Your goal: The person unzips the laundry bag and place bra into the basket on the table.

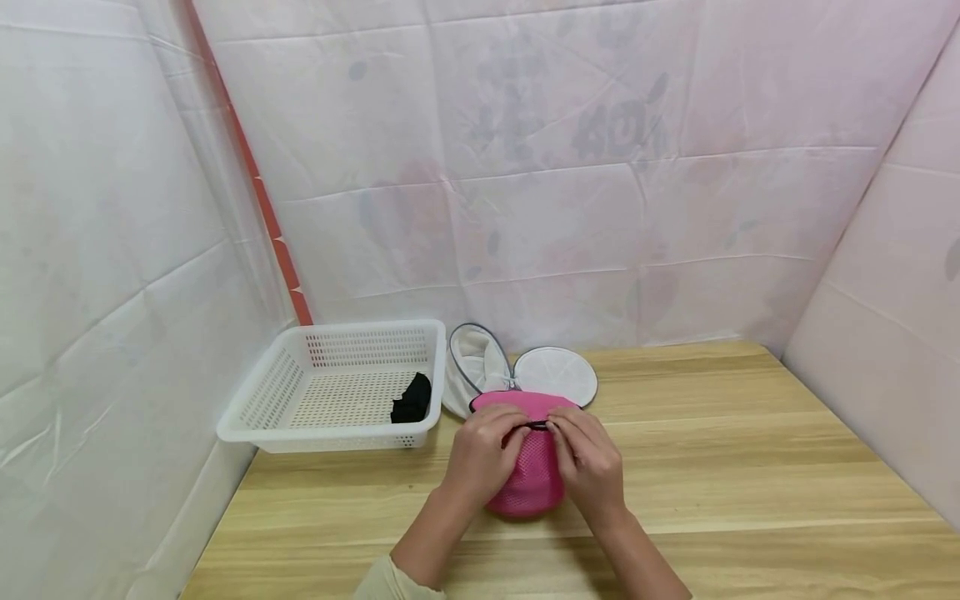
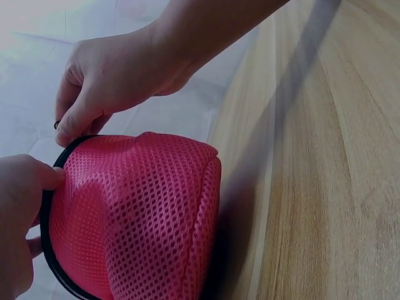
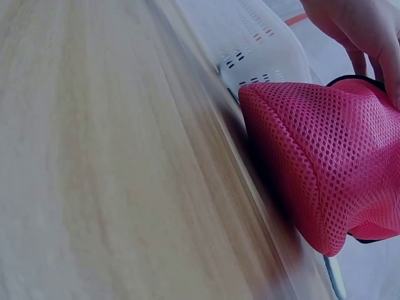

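Observation:
A pink mesh laundry bag [image 1: 527, 492] with black edging stands on the wooden table in front of me. My left hand [image 1: 483, 454] pinches the black edge on the left side of its top. At the right of the same edge, the thumb and fingers of my right hand [image 1: 592, 467] pinch the black trim. Between the two hands a short stretch of black trim shows. The left wrist view shows the mesh side [image 2: 150, 206] bulging, with the right hand [image 2: 119, 81] at the far rim. What the bag holds inside is hidden.
A white plastic basket [image 1: 345, 440] stands at the back left with a black cloth item [image 1: 412, 400] in it. Behind the pink bag lies an unzipped white mesh bag [image 1: 457, 392] with its round lid [image 1: 555, 375] folded out. White sheeting [image 1: 525, 217] hangs around the table [image 1: 750, 467].

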`<state>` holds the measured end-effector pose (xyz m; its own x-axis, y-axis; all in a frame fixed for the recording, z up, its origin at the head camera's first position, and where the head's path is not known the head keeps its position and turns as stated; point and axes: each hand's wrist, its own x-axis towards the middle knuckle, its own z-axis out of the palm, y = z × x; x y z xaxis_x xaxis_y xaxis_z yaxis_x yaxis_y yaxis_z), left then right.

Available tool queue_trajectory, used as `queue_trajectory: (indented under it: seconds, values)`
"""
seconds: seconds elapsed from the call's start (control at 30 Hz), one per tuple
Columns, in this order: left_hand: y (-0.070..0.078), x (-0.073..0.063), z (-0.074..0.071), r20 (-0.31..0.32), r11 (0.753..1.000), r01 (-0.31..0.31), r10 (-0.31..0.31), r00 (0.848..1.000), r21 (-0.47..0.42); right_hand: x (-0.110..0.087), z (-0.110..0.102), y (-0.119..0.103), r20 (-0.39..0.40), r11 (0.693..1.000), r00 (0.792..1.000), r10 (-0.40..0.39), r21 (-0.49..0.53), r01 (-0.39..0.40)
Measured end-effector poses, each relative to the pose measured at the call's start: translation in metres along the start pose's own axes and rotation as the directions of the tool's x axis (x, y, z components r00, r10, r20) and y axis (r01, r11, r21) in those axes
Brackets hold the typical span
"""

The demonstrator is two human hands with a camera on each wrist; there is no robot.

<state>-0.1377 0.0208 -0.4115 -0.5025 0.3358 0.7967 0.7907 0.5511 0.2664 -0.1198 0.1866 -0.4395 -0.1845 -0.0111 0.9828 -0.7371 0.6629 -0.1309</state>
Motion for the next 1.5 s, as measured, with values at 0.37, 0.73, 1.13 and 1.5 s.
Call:
queue_trajectory:
  seconds: [0.37, 0.73, 1.13, 1.5]
  values:
    - [0.009, 0.002, 0.005, 0.019, 1.000, -0.016, 0.016, 1.000, 0.017, 0.001, 0.004, -0.007, 0.007, 0.999, 1.000, -0.030, 0.016, 0.030]
    - [0.008, 0.001, 0.008, 0.010, 0.999, -0.019, 0.018, 1.000, 0.028, 0.001, 0.004, -0.003, 0.002, 0.999, 0.999, -0.053, 0.010, 0.053]
    - [0.003, -0.002, 0.009, -0.016, 0.999, -0.028, 0.027, 0.999, -0.027, 0.000, -0.002, 0.006, -0.006, 0.999, 1.000, -0.013, -0.045, 0.013]
    - [0.002, 0.000, 0.008, -0.014, 0.999, -0.016, 0.016, 1.000, -0.032, 0.003, -0.003, 0.005, -0.039, 0.999, 0.999, -0.010, -0.031, 0.009]
